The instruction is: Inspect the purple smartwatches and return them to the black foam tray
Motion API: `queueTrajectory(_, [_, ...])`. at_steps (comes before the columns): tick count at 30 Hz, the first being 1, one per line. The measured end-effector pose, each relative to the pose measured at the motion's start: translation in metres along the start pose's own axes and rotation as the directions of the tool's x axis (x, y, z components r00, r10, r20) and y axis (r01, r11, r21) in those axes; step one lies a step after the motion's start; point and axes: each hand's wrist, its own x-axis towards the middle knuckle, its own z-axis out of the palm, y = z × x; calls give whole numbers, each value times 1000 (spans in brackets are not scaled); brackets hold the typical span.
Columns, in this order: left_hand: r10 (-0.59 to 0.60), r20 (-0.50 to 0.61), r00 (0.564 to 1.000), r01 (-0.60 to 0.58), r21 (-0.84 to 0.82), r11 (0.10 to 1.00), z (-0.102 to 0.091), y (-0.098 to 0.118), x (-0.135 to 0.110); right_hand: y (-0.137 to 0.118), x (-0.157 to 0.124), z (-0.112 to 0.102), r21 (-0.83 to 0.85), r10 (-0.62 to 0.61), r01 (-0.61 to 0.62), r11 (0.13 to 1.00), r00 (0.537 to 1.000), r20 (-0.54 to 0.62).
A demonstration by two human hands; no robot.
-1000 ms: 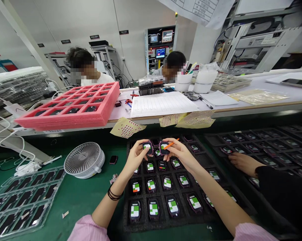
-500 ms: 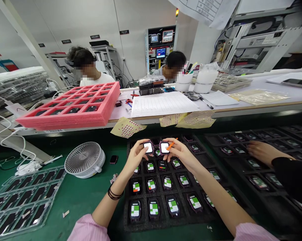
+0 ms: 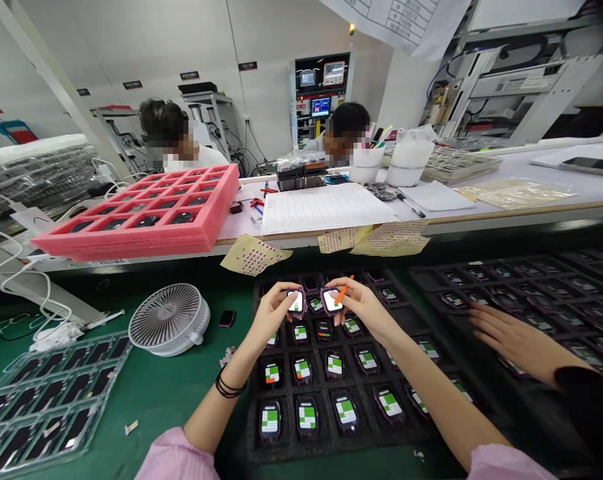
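One smartwatch [image 3: 296,302] is being pinched between the thumb and fingers of the left hand [image 3: 275,305] at the centre of the frame. Just right of it, a second smartwatch [image 3: 331,300] is being pinched by the right hand [image 3: 357,298], whose fingers are also holding an orange stick [image 3: 344,289] slanting across that watch's edge. Both screens are glowing mostly white and facing the camera. Both watches are hovering over the far rows of a black foam tray [image 3: 253,427] in the lower middle, where more smartwatches [image 3: 306,415] are lying in compartments, many displaying green-and-white grids. At the right of the frame, a co-worker's hand [image 3: 515,339] is reaching over another black tray [image 3: 424,279], its fingers extended; whether it is touching anything, I cannot tell. A round fan [image 3: 167,319] is standing left of the left forearm, near a dark-screened watch [image 3: 227,319] lying on the green surface [image 3: 174,400].
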Motion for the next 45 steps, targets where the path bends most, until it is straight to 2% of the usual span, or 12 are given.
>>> queueTrajectory(5, [-28,-46,999,29,22,999,1,1,-1,5,4,-1,-2,8,-8,1000,1000,-22])
queueTrajectory(10, [-25,-30,999,26,35,999,1,2,-1,1,1,0,14,9,-9,1000,1000,-10])
queueTrajectory(16, [22,74,997,-24,25,999,-2,-6,3,4,3,-1,12,0,0,1000,1000,0])
queueTrajectory(23, [4,187,982,0,-24,1000,-3,-7,2,9,5,-2,17,8,-8,1000,1000,-7])
queueTrajectory(28, [-29,114,993,31,-21,999,-3,-4,1,6,4,-2,4,12,-12,1000,1000,-5])
queueTrajectory(34, [-31,13,999,31,-15,999,-2,-4,0,0,-1,-1,32,-11,9,999,999,52])
queueTrajectory(45, [-9,18,1000,9,13,1000,0,1,0,-1,-2,-1,23,-10,8,1000,997,73])
